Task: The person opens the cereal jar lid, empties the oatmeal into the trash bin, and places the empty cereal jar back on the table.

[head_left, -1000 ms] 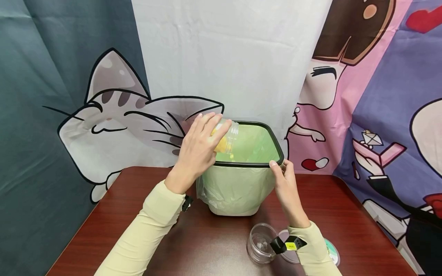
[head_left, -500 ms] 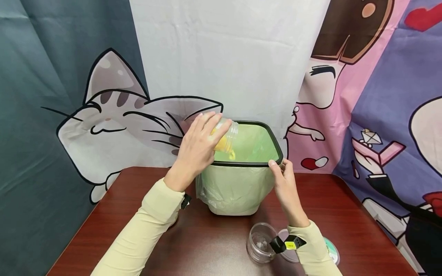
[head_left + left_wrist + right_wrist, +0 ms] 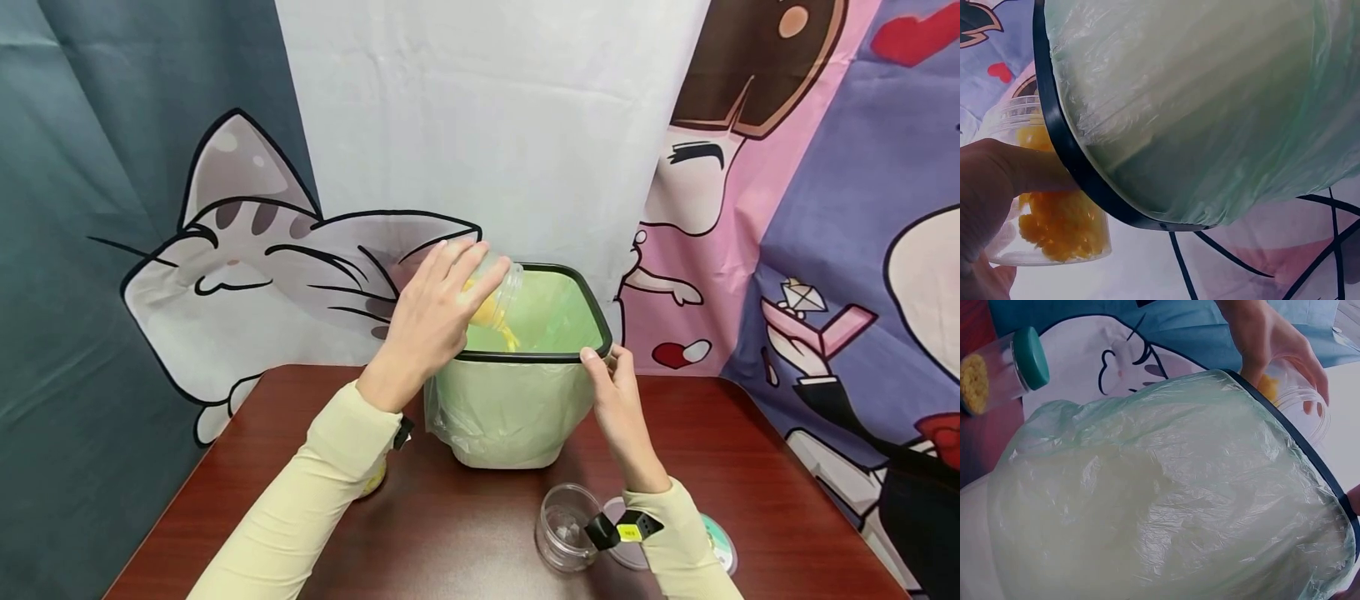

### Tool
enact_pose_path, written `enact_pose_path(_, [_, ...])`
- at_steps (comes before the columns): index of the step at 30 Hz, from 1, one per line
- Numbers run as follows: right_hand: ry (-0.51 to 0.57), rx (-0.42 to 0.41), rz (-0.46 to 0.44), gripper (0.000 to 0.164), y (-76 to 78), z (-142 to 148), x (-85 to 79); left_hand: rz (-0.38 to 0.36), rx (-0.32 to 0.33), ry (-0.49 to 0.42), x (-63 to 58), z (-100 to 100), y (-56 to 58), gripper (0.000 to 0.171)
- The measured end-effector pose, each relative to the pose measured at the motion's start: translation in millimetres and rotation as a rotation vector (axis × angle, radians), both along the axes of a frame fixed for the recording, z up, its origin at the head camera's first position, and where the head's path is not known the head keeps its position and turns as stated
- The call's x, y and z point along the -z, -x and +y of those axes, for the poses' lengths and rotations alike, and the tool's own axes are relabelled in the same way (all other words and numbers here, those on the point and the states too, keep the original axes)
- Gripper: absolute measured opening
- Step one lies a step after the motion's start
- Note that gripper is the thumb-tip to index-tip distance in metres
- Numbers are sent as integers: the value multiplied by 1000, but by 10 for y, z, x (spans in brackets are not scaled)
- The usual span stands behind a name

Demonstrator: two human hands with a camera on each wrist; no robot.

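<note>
Over the bin's left rim, my left hand (image 3: 431, 312) grips a clear plastic jar (image 3: 510, 287) tilted mouth-down toward the inside. Yellow-orange pieces (image 3: 1063, 231) show through its wall, and a yellow string of them (image 3: 512, 337) hangs from the mouth. Below stands a pale bin (image 3: 517, 417) with a black rim and a thin greenish bag lining it and folded over the outside. My right hand (image 3: 621, 408) holds the bin's front right corner, thumb on the rim and fingers under it. The bin's floor is hidden.
An open clear jar (image 3: 567, 533) stands on the reddish-brown table (image 3: 450, 542). Beside it lie a clear disc (image 3: 628, 542) and a green-and-white lid (image 3: 720, 546), partly behind my right sleeve. Left of the bin is a green-lidded jar (image 3: 1004, 372) with yellow bits.
The yellow pieces have slid out of the tilted jar's mouth and hang lower into the bin. My left hand has shifted very slightly; the right hand keeps its hold on the rim.
</note>
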State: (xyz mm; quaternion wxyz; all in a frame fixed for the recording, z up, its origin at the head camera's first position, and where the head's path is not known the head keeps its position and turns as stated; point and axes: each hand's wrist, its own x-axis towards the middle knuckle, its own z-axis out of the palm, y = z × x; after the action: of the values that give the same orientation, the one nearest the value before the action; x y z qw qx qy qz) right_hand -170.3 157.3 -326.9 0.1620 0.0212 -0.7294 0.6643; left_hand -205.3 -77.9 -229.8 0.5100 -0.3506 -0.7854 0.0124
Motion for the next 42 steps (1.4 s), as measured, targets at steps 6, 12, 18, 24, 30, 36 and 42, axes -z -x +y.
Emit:
enact_pose_path(6, [-2,0,3,48,1,-4,-3,-11,-6,33,18,-13,4,60])
enact_pose_path(12, [-7,6,3,48,-4,-5,-6,4,3,64,-23,-12,27,62])
enact_pose_path(18, [-7,8,-3,47,-4,-9,4,-23,-12,127,15,-10,33,61])
enact_pose_path(24, [-8,11,-2,47,-7,-12,0,-3,-11,115,9,2,42,61])
enact_pose_path(30, [-11,11,-1,47,-2,-14,-5,-16,-12,122,26,-1,34,59])
enact_pose_path(36, [-10,16,-9,47,-1,-21,-6,19,-1,113,-50,1,38,60])
enact_pose_path(42, [-5,23,-11,47,1,-22,-8,49,-11,190,-84,-3,71,45])
